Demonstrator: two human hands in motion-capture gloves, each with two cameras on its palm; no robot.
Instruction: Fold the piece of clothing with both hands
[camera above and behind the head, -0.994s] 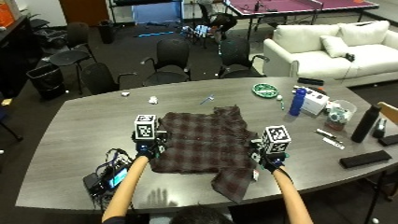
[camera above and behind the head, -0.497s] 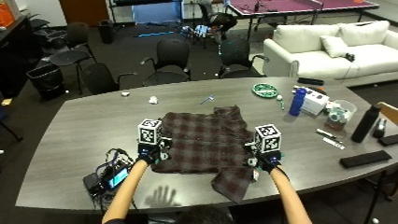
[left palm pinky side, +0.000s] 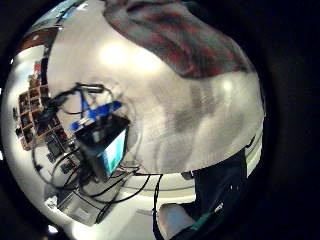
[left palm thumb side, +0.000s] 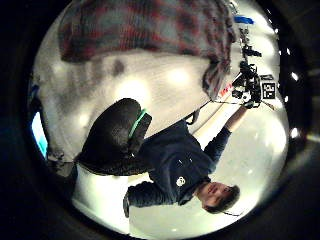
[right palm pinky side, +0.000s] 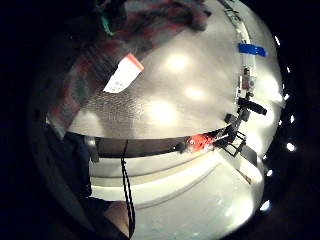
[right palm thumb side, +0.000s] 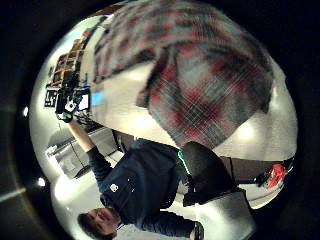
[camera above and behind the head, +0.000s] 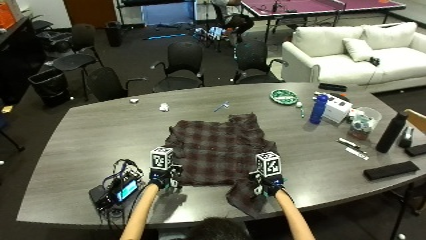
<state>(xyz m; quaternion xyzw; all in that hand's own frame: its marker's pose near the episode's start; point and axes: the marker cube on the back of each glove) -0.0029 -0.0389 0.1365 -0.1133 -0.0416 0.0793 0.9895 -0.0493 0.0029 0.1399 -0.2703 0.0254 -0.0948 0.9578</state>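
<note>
Both of your hands sit at the near edge of the shirt (camera above and behind the head: 218, 150), a dark red plaid piece lying spread on the grey surface (camera above and behind the head: 86, 135). Your left hand (camera above and behind the head: 164, 178) is at the shirt's near left corner, and your right hand (camera above and behind the head: 265, 184) is over the flap that trails off toward the surface's near edge. I cannot tell from any view whether either hand has cloth pinched or is merely resting on it; the fingers are hidden under the gloves' tops in the outside view. The right thumb side palm view shows plaid cloth (right palm thumb side: 200, 85) close under that palm, with a gloved thumb (right palm thumb side: 202, 167) beside it. The right little finger side view shows the shirt's white tag (right palm pinky side: 122, 74) lying on the surface beside the cloth. Left of your left hand lies a small device (camera above and behind the head: 116, 190) with a lit screen and tangled wires. Far right on the surface stand a blue bottle (camera above and behind the head: 319, 109), a black bottle (camera above and behind the head: 391, 131) and a green dish (camera above and behind the head: 284, 96).
</note>
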